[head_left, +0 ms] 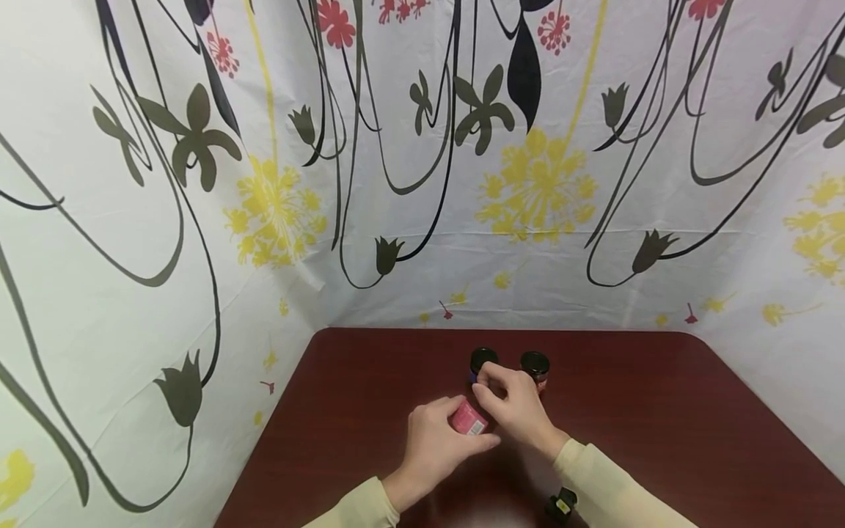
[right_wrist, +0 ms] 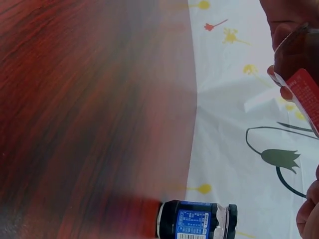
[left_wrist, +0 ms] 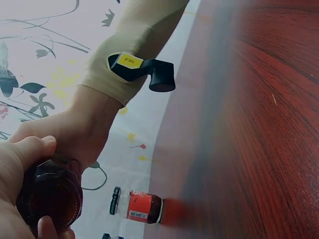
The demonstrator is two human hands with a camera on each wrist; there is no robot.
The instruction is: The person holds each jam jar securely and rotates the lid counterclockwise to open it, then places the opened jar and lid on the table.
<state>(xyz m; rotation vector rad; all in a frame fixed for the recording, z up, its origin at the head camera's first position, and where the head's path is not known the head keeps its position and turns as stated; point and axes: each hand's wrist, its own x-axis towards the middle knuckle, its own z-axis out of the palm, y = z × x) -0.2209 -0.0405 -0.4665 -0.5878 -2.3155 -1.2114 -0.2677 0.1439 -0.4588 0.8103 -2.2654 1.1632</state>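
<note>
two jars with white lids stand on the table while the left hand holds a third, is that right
Not quite: the lids are black, not white, as the head view shows. Two jars do stand on the table while the left hand holds a third jar.

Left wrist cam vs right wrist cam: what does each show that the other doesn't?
Only left wrist: the red-labelled jar standing on the table, plus the right sleeve with its black device and yellow tag.

Only right wrist: the blue jar's barcoded label in readable view (left wrist catches just a sliver of what looks like that jar at its bottom edge), and the held jar's red label.

Both: the held jar, the left hand holding it, the tabletop and the flower-printed cloth.
</note>
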